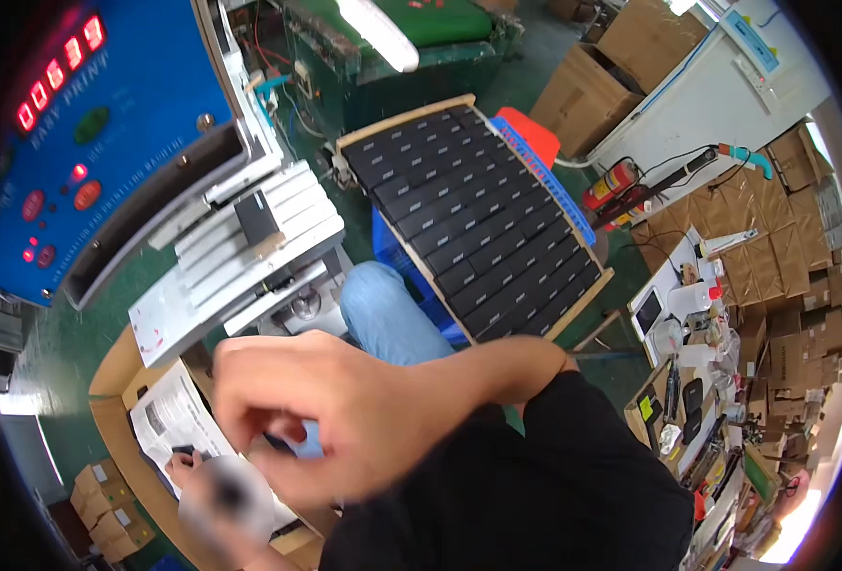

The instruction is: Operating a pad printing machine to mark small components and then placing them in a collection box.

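Observation:
My right hand point(316, 409) reaches across the front of my body, with its fingers curled into a loop. Whatever it may hold is hidden; a dark patch shows inside the loop. Lower left, the fingers of my left hand point(185, 466) pinch a small black piece point(183, 451) over a printed sheet point(172, 416) in an open cardboard box point(117, 376). A blur covers part of that arm. Beyond my hands, a flat black piece point(256, 219) rests on the white slide point(302, 205) of a blue machine point(155, 105). A wood-edged tray point(407, 116) carries rows of black pieces point(473, 214).
Under the tray stands a blue crate point(388, 249), close to my knee point(383, 300). At right, a cluttered bench point(642, 333) holds bottles and tools. Fire extinguishers point(613, 186) and large cartons point(583, 100) stand farther back. A green-topped conveyor point(430, 21) lies at the far side.

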Demonstrator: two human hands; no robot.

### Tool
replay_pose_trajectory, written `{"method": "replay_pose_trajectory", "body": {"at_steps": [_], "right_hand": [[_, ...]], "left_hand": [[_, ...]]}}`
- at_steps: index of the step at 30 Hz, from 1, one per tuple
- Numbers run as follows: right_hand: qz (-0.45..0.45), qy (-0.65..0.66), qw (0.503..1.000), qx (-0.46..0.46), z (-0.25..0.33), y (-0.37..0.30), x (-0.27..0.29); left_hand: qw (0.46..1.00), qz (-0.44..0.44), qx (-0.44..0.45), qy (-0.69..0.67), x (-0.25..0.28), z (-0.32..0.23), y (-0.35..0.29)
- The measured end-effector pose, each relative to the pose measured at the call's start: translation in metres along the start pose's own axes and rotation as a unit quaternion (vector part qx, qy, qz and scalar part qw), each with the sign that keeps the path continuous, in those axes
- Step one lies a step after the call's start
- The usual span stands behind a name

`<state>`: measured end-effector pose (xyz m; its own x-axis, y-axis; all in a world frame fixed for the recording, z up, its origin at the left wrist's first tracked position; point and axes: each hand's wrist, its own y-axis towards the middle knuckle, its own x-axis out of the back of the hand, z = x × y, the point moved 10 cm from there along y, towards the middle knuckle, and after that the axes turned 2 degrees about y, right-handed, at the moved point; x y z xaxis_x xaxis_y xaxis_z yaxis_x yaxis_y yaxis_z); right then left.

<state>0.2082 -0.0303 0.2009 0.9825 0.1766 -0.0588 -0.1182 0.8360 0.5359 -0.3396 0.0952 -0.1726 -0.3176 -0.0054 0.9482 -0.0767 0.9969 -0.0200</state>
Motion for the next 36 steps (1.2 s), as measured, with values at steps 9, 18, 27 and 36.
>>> {"method": "replay_pose_trajectory", "body": {"at_steps": [9, 18, 27, 36], "right_hand": [[-0.150, 0.095, 0.970, -0.165, -0.094, -0.064, 0.088], [-0.232, 0.039, 0.964, -0.125, -0.126, -0.071, 0.135], [-0.286, -0.112, 0.950, -0.050, -0.145, -0.041, 0.181], [-0.122, -0.094, 0.979, -0.131, -0.169, 0.027, 0.169]], "left_hand": [[0.986, -0.035, 0.030, -0.162, 0.015, -0.019, 0.004], [0.968, -0.145, -0.007, -0.207, 0.046, -0.087, -0.006], [0.939, -0.122, -0.193, -0.255, 0.110, -0.260, -0.006], [0.896, -0.088, -0.347, -0.264, 0.133, -0.404, -0.018]]}}
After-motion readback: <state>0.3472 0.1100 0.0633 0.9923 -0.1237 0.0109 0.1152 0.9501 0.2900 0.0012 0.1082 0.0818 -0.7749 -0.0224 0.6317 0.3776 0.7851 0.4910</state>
